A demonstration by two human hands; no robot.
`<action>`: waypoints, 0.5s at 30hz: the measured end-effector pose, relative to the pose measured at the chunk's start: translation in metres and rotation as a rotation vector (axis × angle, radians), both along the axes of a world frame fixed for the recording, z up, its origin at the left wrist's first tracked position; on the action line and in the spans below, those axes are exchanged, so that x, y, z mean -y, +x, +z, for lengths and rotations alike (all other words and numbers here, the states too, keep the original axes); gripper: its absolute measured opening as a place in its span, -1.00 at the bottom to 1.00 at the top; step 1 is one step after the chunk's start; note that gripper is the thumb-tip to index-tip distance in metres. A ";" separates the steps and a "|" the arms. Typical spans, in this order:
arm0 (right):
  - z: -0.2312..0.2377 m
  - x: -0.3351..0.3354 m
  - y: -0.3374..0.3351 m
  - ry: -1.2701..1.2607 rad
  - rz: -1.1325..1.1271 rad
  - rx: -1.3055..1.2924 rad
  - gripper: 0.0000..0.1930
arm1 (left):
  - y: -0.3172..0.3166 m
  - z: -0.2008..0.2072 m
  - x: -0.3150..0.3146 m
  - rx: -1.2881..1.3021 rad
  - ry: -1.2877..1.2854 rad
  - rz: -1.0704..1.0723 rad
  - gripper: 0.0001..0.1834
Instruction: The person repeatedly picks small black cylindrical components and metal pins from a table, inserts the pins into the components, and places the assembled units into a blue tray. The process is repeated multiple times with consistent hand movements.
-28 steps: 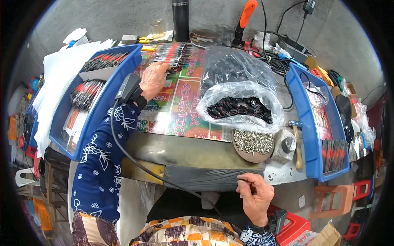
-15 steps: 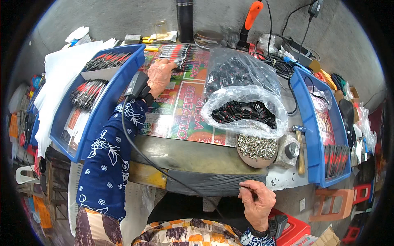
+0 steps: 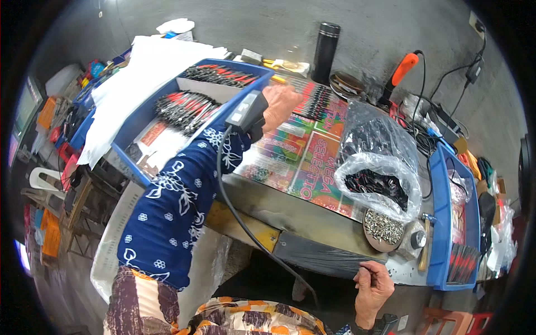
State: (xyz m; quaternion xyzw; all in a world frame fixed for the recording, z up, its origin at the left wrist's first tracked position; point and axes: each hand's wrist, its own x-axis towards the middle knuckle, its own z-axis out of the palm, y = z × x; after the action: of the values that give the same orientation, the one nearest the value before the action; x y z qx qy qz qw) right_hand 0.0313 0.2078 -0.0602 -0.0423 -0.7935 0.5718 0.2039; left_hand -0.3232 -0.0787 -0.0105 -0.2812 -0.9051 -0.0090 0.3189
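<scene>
My left hand (image 3: 281, 106) reaches to the left end of a row of slender red-and-black pen-like pieces (image 3: 312, 100) with silvery parts, laid side by side on a colourful printed sheet (image 3: 290, 159). Its fingers are blurred and partly hidden, so their grip cannot be made out. By the table's front edge, my right hand (image 3: 374, 290) has its fingers curled, thumb against forefinger; anything between them is hidden. Beside the left forearm, a blue tray (image 3: 127, 158) holds bundles of similar pieces (image 3: 187, 111).
A clear plastic bag (image 3: 385, 134) of black parts lies right of the sheet. Before it are a round dish of small metal bits (image 3: 383, 228) and a hammer (image 3: 425, 245). Another blue tray (image 3: 441, 223) stands at right. A black flask (image 3: 325, 53) and an orange-handled tool (image 3: 403, 70) stand behind.
The view has swung left and tilted, so the table sits farther right in it. My left hand remains near the row's left end; my right hand stays curled by the table edge.
</scene>
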 end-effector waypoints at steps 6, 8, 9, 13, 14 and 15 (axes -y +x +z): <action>-0.004 0.001 -0.001 0.017 0.002 -0.039 -0.92 | 0.033 0.057 0.052 -0.070 -0.050 0.229 -0.84; -0.001 0.002 -0.002 -0.013 0.001 -0.022 -0.93 | 0.046 0.062 0.073 -0.027 -0.034 0.269 -0.82; 0.002 0.001 -0.002 -0.025 0.007 0.009 -0.93 | 0.053 0.061 0.084 -0.052 -0.021 0.254 -0.81; 0.015 0.003 -0.002 -0.050 0.046 0.065 -0.93 | 0.062 0.055 0.129 0.001 -0.051 0.328 -0.83; 0.020 0.003 -0.002 -0.011 0.064 0.067 -0.93 | 0.062 0.050 0.138 0.029 -0.031 0.327 -0.84; 0.024 0.002 -0.002 0.027 0.081 0.065 -0.92 | 0.062 0.045 0.145 0.057 -0.010 0.324 -0.85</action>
State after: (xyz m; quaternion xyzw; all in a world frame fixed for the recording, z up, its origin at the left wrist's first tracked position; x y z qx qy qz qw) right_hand 0.0290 0.2056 -0.0363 -0.0261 -0.8083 0.5674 0.1553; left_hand -0.2614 -0.2236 0.0344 -0.1329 -0.9473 0.0389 0.2887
